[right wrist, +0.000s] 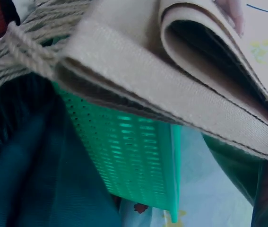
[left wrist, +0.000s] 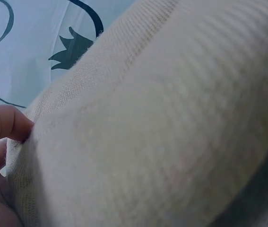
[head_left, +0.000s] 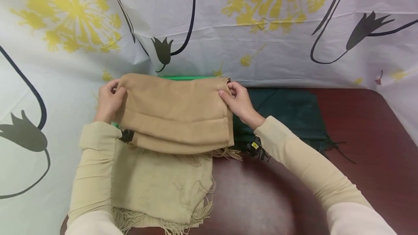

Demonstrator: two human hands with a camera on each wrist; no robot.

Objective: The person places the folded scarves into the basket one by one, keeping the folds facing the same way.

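Left of centre in the head view, the left hand and right hand are pinching opposite sides of a folded tan cloth. Fringed cream cloth is lying lower left on the surface, dark green cloth right of centre.

Room to pass over reddish-brown tabletop between beige fringed cloth and right sleeve; more beyond dark-green fringed cloth, far right. Tan folded cloth, gripped by left hand and right hand, blocks front approach to green perforated basket. Patterned curtain walls off back.
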